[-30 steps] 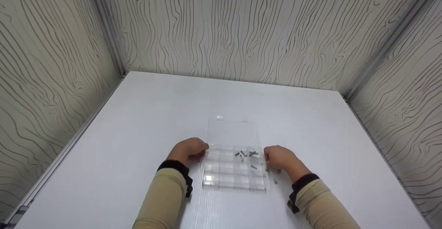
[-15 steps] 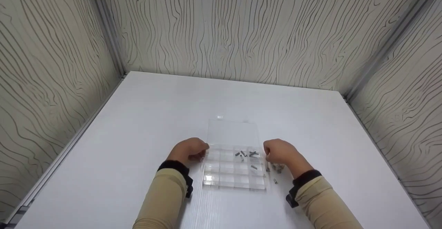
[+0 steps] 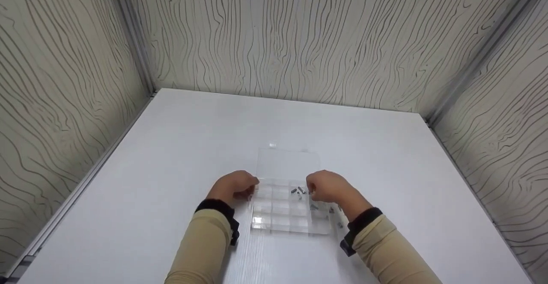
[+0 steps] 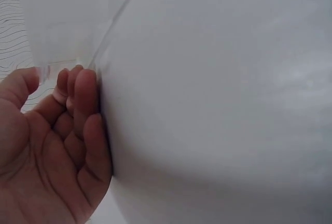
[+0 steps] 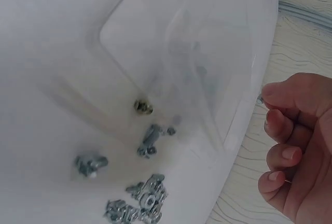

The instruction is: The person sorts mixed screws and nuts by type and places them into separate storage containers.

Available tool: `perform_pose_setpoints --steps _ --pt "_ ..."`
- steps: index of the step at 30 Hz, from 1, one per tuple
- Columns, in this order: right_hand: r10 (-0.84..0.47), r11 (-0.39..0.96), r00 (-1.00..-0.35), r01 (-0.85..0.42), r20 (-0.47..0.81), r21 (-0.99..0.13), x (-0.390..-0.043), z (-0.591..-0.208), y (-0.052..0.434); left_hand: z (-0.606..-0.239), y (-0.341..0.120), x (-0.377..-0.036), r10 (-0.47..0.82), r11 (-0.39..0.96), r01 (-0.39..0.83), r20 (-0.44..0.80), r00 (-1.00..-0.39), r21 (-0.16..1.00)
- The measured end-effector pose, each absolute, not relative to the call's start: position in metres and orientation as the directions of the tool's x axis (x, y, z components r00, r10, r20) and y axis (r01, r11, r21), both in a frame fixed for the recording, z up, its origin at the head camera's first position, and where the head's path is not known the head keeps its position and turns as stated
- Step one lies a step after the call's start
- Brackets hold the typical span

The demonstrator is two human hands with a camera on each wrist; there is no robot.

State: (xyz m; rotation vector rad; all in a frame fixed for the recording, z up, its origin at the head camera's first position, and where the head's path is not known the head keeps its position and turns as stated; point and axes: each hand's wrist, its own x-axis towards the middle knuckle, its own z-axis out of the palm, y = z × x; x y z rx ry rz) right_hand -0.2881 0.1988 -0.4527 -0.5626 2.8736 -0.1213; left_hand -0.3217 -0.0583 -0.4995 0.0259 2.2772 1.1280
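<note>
Loose metal parts (image 5: 150, 200) just nearer than the right hand (image 3: 332, 187), which pinches one small piece (image 5: 260, 99) above the clear compartment box (image 3: 280, 220), left hand (image 3: 236, 184) gripping that box's left edge, more pieces (image 3: 302, 190) inside between both hands, open lid (image 3: 287, 163) beyond, patterned wall (image 3: 274, 40) farthest

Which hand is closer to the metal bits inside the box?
Right. The right hand is beside the metal bits, over the clear box; the left hand is farther, at the box's left edge.
</note>
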Motion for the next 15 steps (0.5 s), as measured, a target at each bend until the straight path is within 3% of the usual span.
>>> perform_pose_setpoints --steps 10,15 --pt "-0.52 0.854 -0.838 -0.513 -0.165 -0.082 -0.282 -0.458 0.175 -0.501 -0.059 -0.323 0.258 0.605 -0.263 -0.497 -0.828 0.752" --pt "-0.529 0.848 -0.833 -0.525 -0.163 -0.07 -0.282 -0.464 0.175 -0.501 -0.058 -0.322 0.256 0.612 -0.253 -0.491 -0.833 0.749"
